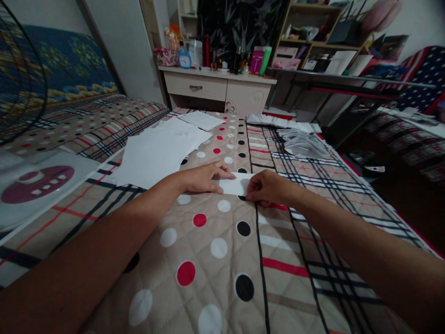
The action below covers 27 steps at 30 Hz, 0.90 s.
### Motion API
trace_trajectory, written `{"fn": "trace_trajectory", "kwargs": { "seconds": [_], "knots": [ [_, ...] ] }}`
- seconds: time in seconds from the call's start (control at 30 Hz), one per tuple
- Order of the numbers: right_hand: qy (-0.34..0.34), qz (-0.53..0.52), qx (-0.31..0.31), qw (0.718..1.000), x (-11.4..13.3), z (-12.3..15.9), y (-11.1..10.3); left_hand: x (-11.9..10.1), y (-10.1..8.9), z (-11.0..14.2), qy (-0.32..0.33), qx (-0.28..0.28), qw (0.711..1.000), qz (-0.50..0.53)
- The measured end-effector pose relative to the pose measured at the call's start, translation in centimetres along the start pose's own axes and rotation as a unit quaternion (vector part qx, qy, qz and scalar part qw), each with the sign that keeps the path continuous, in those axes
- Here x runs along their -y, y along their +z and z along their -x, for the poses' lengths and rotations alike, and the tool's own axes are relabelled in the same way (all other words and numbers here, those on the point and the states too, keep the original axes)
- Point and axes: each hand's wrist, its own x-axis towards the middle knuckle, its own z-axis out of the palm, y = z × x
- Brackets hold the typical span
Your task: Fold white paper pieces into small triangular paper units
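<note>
A small rectangular piece of white paper lies between my two hands, low over the dotted bedspread. My left hand has its thumb and index finger on the paper's left end, with a gap between the fingertips. At the right end, the fingers of my right hand are curled and pinch the paper, hiding that edge. Beyond my left hand sits a stack of larger white sheets, with a smaller white sheet at its far corner. Whether the paper is folded I cannot tell.
Several folded paper pieces lie to the right, by a long row of white folded paper. A plastic bag with a purple print is at the left. A fan, a dresser and a shelf stand around the bed.
</note>
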Motion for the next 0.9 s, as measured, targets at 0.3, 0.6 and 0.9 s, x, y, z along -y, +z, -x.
{"fn": "trace_trajectory", "kwargs": {
  "seconds": [0.3, 0.6, 0.9],
  "knots": [
    [0.063, -0.014, 0.016, 0.998, 1.2, -0.5, -0.3, -6.0, 3.5, 1.3, 0.081, -0.043, 0.936, -0.340],
    [0.054, -0.033, 0.018, 0.998, 0.5, -0.8, -0.4, -7.9, 4.7, 2.6, 0.104, 0.015, 0.856, -0.506],
    [0.040, -0.037, 0.022, 0.998, 0.5, -0.5, -0.5, -7.1, 3.4, 4.6, 0.044, -0.005, 0.866, -0.498]
  ]
}}
